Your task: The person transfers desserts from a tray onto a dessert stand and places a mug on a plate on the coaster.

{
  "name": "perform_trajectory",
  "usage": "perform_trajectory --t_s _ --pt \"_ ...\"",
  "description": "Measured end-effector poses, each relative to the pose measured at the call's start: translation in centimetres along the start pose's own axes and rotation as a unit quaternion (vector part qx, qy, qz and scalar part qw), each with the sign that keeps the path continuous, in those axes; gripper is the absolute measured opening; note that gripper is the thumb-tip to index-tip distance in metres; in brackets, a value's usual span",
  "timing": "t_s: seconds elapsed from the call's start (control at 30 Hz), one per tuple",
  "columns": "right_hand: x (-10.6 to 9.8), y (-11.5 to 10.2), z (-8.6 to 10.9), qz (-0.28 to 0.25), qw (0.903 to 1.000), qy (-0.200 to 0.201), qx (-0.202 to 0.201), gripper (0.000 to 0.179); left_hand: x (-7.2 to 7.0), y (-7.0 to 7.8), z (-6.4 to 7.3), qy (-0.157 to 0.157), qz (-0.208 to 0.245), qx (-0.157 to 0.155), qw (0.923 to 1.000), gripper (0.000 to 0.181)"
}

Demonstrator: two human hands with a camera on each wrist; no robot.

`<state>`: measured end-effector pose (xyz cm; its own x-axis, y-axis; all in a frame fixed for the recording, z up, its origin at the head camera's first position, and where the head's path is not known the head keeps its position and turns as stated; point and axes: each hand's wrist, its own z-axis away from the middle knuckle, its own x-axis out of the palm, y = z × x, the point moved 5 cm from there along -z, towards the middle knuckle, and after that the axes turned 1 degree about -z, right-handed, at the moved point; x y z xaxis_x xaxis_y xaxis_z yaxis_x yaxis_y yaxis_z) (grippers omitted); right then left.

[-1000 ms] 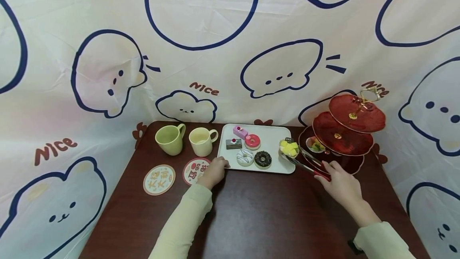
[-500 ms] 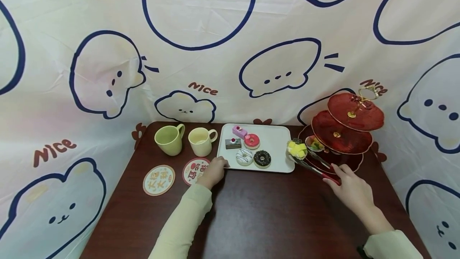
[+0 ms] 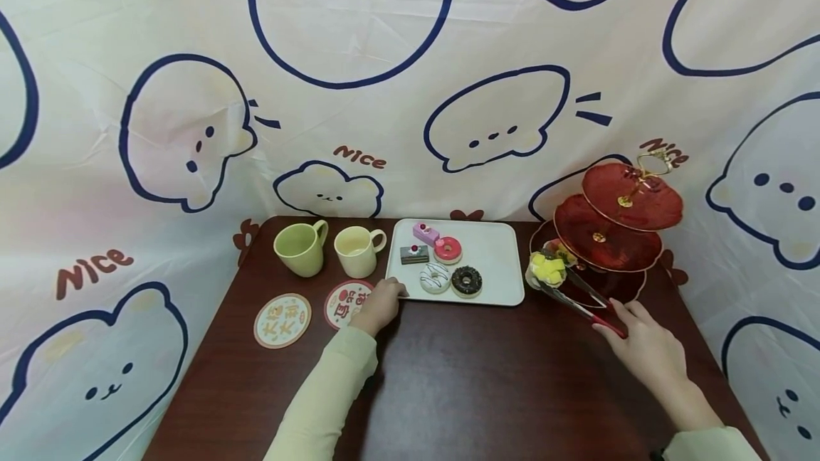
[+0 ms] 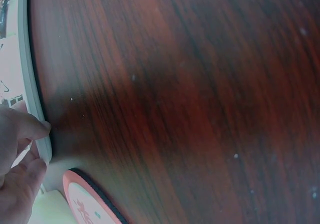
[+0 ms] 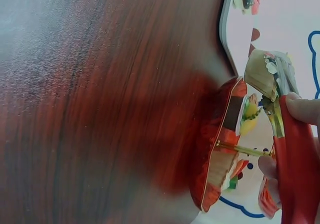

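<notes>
My left hand (image 3: 378, 306) pinches the near left corner of a white tray (image 3: 500, 262); in the left wrist view its thumb and fingertips lie on the rim. My right hand (image 3: 648, 347) grips red-handled tongs (image 5: 300, 169), whose metal ends hold a small cake with yellow topping (image 3: 547, 269). In the head view this cake overlaps the left side of the bottom tier of a red three-tier cake stand (image 3: 608, 233). The right wrist view shows small fruit-topped cakes (image 5: 249, 115) on the bottom tier, just beyond the tongs.
On the tray lie a pink donut (image 3: 448, 250), a white donut (image 3: 435, 278), a chocolate donut (image 3: 466, 282) and two cake slices. A green mug (image 3: 300, 251) and a cream mug (image 3: 356, 253) stand left of it, behind two round coasters (image 3: 282, 321). A printed cloth hangs behind.
My right hand has moved right with the tongs and the yellow-topped cake, away from the tray's right edge to the stand's bottom tier. The left hand keeps its place on the tray corner.
</notes>
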<state>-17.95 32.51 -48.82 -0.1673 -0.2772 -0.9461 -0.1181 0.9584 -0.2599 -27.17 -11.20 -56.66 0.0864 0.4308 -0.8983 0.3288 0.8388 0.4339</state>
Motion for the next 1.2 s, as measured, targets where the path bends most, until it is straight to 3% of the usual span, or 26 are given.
perform_trajectory --t_s 0.47,0.77,1.2 --pt "-1.0 2.4 1.5 0.009 0.9995 0.002 0.032 0.066 0.0 0.0 0.1 0.007 -0.003 -0.003 1.0 0.027" --pt "-1.3 3.9 1.8 0.022 0.999 0.021 0.031 0.064 0.1 -0.1 0.1 0.011 0.0 -0.002 0.9999 0.027" --pt "-1.5 6.0 1.5 0.026 0.9974 -0.023 0.063 0.067 0.2 -0.1 0.1 0.013 0.002 -0.003 0.9999 0.028"
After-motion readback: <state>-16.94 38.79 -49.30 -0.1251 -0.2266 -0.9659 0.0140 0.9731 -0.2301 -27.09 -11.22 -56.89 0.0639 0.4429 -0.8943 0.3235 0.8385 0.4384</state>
